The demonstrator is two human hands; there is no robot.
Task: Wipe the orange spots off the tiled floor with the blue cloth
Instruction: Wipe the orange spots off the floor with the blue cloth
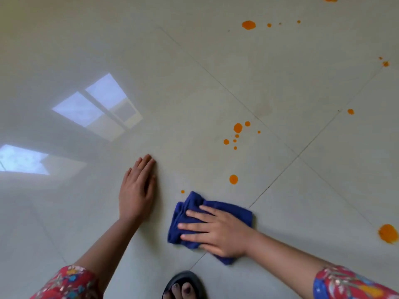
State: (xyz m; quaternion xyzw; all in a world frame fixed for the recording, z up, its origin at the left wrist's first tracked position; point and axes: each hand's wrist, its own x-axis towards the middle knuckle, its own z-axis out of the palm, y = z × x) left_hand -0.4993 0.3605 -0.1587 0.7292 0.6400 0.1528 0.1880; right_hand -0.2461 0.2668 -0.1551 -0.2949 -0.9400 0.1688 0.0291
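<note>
Down at the bottom edge, a foot in a dark sandal (183,284) pokes in with painted toenails, and a red floral sleeve (69,283) shows on each forearm. The left hand (138,190) is planted flat on the floor, fingers straight and close together and gripping nothing, just left of the cloth and apart from it. Orange spots everywhere. A tiny spot (182,191) sits just off the cloth's upper corner, and a single round spot (233,179) lies a little beyond. Further out is a cluster of drops (238,127). A big blot (388,233) sits at the right edge, and more spots are scattered far off, one large one (248,25) near the top. The tiled floor (280,61) is pale, glossy and cream-grey. Thin dark grout lines (280,180) run diagonally and cross to the right of the cloth. Bright window reflections (97,104) shine on the left side. The blue cloth (192,201) lies crumpled and folded on the floor, low and centre, right by a grout line. Its long side runs across the view from left to right, and a bunched corner points up toward that tiny spot. The right hand (218,231) lies on top of it, palm down, with the fingers spread and straight, pointing left along the cloth's length. It is pressing the cloth flat, not clutching it.
</note>
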